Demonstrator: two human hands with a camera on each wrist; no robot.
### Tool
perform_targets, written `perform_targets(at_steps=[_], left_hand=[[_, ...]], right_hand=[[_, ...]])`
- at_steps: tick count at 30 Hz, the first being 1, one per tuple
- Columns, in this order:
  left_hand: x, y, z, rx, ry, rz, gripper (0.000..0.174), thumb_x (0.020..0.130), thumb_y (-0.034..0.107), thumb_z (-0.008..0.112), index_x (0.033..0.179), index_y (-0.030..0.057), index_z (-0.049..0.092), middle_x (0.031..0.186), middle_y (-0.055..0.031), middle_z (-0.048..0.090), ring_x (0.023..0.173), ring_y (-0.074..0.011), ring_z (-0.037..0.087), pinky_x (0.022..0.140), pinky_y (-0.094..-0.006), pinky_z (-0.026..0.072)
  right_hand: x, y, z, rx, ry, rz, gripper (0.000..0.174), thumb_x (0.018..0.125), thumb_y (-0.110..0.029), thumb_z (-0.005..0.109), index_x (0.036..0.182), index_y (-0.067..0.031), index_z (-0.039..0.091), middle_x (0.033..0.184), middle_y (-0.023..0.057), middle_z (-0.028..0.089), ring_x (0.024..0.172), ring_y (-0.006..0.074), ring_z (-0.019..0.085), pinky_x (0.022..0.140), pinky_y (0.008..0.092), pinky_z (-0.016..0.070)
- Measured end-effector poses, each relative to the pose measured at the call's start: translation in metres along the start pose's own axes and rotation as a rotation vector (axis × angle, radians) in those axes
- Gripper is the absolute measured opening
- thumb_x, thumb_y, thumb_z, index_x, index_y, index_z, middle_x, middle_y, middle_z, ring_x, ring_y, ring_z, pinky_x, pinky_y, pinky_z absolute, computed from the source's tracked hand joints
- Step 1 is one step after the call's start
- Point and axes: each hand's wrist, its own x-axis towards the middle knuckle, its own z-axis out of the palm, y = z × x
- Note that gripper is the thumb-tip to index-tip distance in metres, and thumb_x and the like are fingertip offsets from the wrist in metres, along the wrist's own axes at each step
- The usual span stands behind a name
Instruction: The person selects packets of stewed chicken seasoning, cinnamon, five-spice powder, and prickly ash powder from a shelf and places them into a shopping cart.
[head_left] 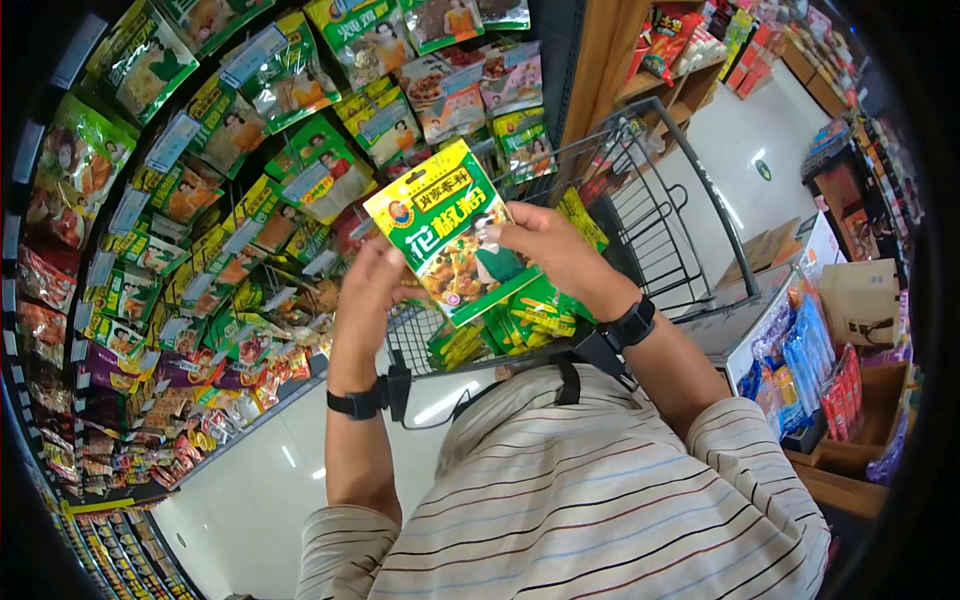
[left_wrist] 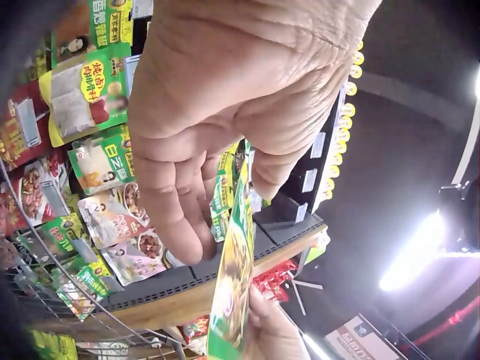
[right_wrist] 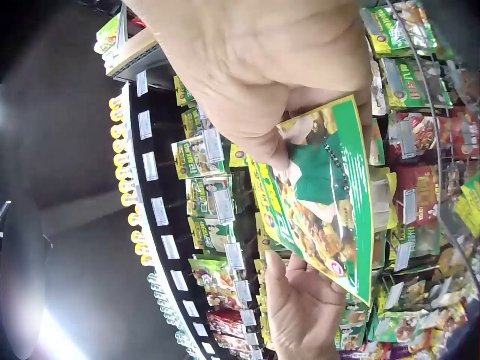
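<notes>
A green and yellow seasoning packet (head_left: 455,235) with a food picture on its front is held up over the cart. My right hand (head_left: 560,250) pinches its right side, thumb across the printed front and fingers behind. At the packet's left edge is my left hand (head_left: 368,290), its fingers loosely bent. Seen edge-on in the left wrist view, the packet (left_wrist: 234,277) runs between the left thumb and fingers, with the thumb standing off it. The right wrist view shows the right thumb on the packet (right_wrist: 322,187) and the left hand (right_wrist: 304,311) beyond its lower edge.
Hanging seasoning packets (head_left: 320,165) fill the curved shelf rack at left, with price tags before them. A wire shopping cart (head_left: 660,235) stands in front of me, holding several green and yellow packets (head_left: 530,315). Boxes and a cardboard carton (head_left: 860,300) stand at right.
</notes>
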Motion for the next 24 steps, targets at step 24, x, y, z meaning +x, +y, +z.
perform_targets(at_steps=[24], left_hand=[[-0.015, 0.009, 0.046, 0.035, 0.164, 0.148, 0.033, 0.096, 0.018, 0.059, 0.123, 0.0005, 0.055, 0.11, -0.0075, 0.065, 0.094, -0.0136, 0.062, 0.083, -0.0295, 0.0509]], right_hand=[[0.016, -0.019, 0.014, -0.136, -0.158, -0.043, 0.031, 0.099, -0.026, 0.058, 0.12, -0.0042, 0.062, 0.097, -0.0041, 0.065, 0.082, 0.0029, 0.055, 0.068, 0.0219, 0.0453]])
